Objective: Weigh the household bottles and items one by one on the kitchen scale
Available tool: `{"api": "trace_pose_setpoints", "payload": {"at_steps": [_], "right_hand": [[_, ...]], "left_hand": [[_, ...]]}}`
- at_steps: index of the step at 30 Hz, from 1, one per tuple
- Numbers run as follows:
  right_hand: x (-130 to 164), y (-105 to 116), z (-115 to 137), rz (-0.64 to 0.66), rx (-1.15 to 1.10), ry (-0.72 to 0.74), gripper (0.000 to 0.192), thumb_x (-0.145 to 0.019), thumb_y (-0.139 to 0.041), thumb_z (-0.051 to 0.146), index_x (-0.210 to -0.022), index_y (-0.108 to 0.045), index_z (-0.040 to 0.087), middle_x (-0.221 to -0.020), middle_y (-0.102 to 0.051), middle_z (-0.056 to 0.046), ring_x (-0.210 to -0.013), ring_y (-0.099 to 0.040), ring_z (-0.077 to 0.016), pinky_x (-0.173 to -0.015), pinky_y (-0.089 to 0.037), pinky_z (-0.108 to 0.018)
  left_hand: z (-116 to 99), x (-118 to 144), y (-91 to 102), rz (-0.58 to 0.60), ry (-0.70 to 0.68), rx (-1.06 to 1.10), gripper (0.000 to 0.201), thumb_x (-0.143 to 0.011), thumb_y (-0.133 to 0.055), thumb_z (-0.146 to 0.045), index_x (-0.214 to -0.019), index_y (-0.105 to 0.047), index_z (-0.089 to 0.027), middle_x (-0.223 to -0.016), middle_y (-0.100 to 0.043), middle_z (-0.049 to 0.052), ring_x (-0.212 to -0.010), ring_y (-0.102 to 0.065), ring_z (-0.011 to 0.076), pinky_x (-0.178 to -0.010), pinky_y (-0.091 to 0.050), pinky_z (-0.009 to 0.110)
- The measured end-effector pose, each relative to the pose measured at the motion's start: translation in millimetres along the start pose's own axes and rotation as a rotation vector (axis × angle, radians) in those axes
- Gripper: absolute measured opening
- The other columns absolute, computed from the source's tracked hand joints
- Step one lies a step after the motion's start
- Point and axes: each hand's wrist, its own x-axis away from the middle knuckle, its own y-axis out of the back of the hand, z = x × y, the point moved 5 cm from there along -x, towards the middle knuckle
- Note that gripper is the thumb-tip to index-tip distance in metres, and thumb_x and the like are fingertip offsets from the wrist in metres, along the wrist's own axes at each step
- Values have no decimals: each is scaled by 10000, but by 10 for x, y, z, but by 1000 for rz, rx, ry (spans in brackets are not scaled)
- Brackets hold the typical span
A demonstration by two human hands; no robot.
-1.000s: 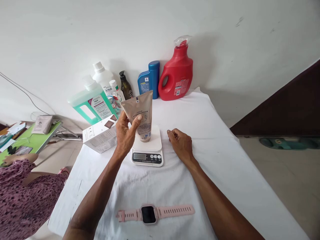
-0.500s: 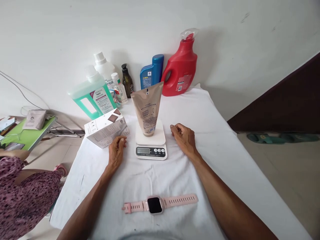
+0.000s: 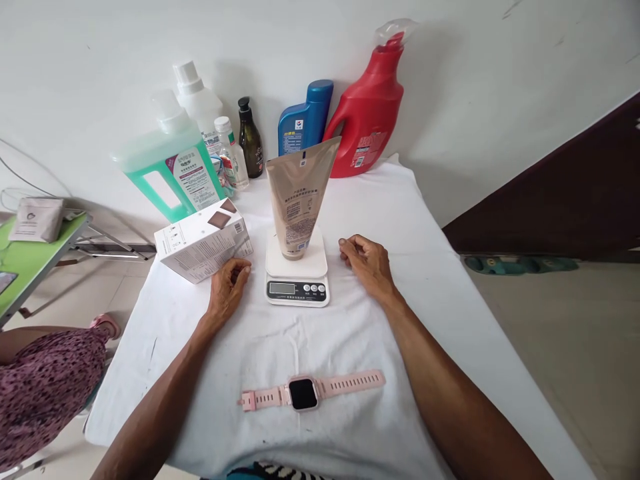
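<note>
Hands rest on the white cloth (image 3: 450,280), one on each side of a small white scale (image 3: 297,273). On the scale stands a tan tube (image 3: 300,193), cap down and flat end up, leaning a little toward 1 o'clock — no hand touches it. The left hand (image 3: 227,288) lies at 9 o'clock from the scale, fingers loosely curled and holding nothing, its fingertips just beside a white box (image 3: 200,241). The right hand (image 3: 367,265) lies at 3 o'clock from the scale, fingers curled in a loose fist, also holding nothing. At 6 o'clock from the scale, near the person, a pink watch (image 3: 307,392) lies flat. At 12 o'clock, by the wall, stand a red jug (image 3: 373,113), a blue bottle (image 3: 303,123), a dark bottle (image 3: 249,141) and a green jug (image 3: 167,167).
</note>
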Motion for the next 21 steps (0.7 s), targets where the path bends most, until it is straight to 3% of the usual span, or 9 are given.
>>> {"api": "trace_pose_setpoints", "payload": {"at_steps": [5, 14, 18, 21], "right_hand": [[22, 103, -109, 42, -197, -50, 427, -870, -750, 623, -765, -676, 216, -722, -680, -30, -638, -590, -152, -552, -479, -261], [147, 216, -4, 28, -11, -50, 388, -892, -694, 580, -809, -669, 202, -781, -684, -45, -714, -616, -181, -619, -502, -300], [127, 152, 250, -10, 62, 10, 414, -884, -672, 623, -841, -658, 212, -889, -715, -67, -860, -664, -233, -712, -531, -340], [103, -12, 579, -10, 14, 96, 451, -833, -734, 648, -978, -665, 226, -1055, -747, -89, -1045, -688, -274, -859, -553, -395]], "left_hand": [[14, -13, -11, 5, 7, -15, 340, -941, -589, -477, -991, -736, -175, -825, -721, 46, -719, -631, 182, -699, -494, 311], [-23, -58, -12, 4, 12, -57, 282, -925, -574, -418, -940, -727, -182, -759, -698, 33, -671, -607, 180, -669, -477, 310], [-113, -121, -61, 54, 6, -24, 282, -971, -484, -386, -900, -680, -196, -728, -679, 30, -615, -615, 181, -649, -479, 318], [-168, -145, -126, 9, -82, -66, 276, -997, -435, -376, -850, -613, -226, -699, -649, 20, -600, -592, 184, -651, -458, 323]]}}
